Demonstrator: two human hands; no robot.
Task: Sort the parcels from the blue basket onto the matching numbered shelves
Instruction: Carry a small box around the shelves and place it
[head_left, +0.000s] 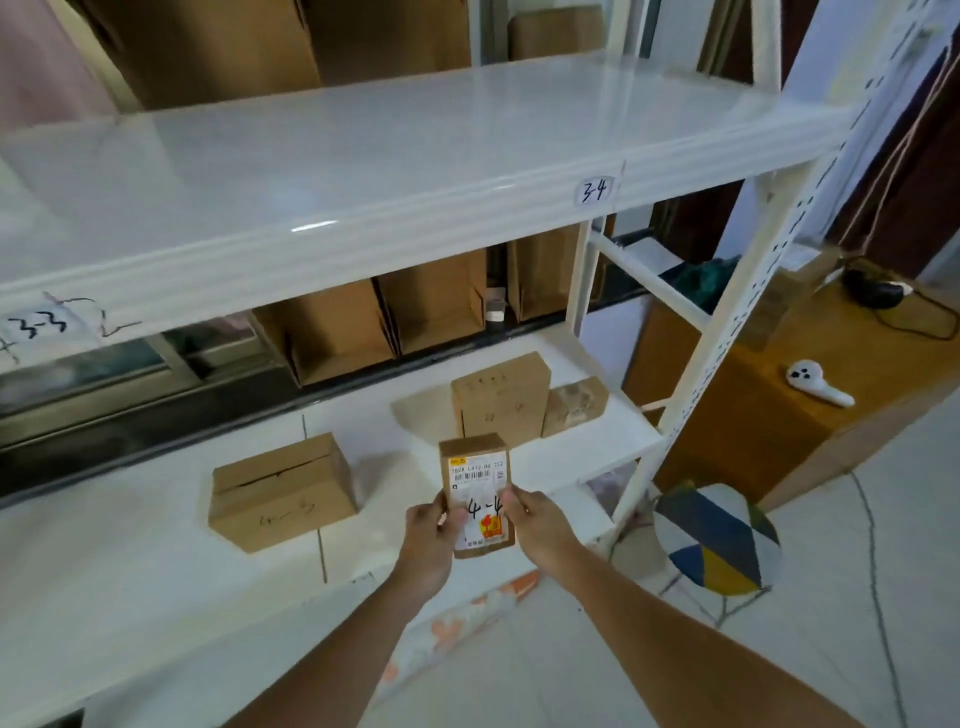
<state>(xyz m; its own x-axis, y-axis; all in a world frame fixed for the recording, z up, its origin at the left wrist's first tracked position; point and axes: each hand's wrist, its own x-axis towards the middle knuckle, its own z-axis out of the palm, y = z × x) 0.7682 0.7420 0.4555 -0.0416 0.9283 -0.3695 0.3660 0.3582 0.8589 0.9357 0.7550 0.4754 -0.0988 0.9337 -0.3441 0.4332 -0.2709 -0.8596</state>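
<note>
I hold a small brown parcel (475, 486) with a white shipping label marked "4-4" between both hands. My left hand (434, 525) grips its left edge with the thumb on the label. My right hand (535, 519) grips its right edge. The parcel is above the front of the lower white shelf (156, 561). On that shelf stand a box marked "4-3" (280, 491) to the left, and a taller box (501, 397) with a small box (574, 400) beside it, behind the held parcel. The upper shelf (363, 156) carries labels "3-3" (39, 325) and "3-4" (594, 191). The blue basket is out of view.
Opened cardboard cartons (384, 317) stand behind the shelf unit. A round patterned stool (717, 538) is on the floor at the right. A wooden table (841, 364) at the right holds a white device (818, 382) and a black cable.
</note>
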